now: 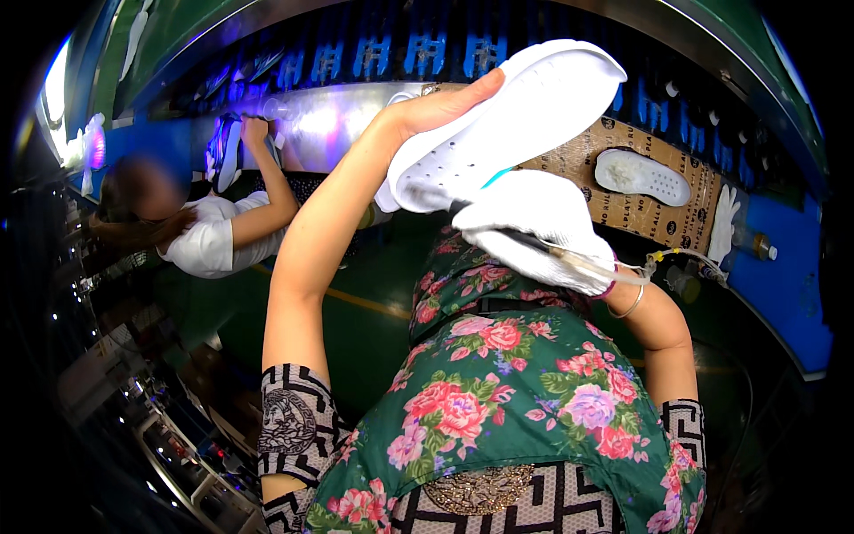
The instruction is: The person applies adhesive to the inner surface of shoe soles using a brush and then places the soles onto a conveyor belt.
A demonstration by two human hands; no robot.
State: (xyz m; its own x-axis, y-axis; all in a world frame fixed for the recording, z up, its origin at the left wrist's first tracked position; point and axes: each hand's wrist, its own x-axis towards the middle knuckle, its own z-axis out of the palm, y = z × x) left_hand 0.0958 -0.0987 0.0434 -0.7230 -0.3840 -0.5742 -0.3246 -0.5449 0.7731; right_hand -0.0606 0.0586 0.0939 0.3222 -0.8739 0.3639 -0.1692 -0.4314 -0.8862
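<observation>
My bare left hand (449,105) grips a white shoe sole (525,111) by its left edge and holds it up, tilted, above the bench. Small holes dot its inner face near the lower end. A white knitted glove covers my right hand (538,214), which is closed around a slim dark-handled brush (527,240). The brush's blurred tip is at the lower end of the sole; whether it touches cannot be made out. From the back of the handle a thin clear tube (614,274) runs off to the right. A bit of bright blue shows between glove and sole.
Printed cardboard (614,135) covers the bench, with another white sole (642,176) on it. A loose white glove (723,222) and a small bottle (763,247) are at the right. Blue racks (427,55) line the back. At left, a co-worker (218,227) handles a shoe (228,153).
</observation>
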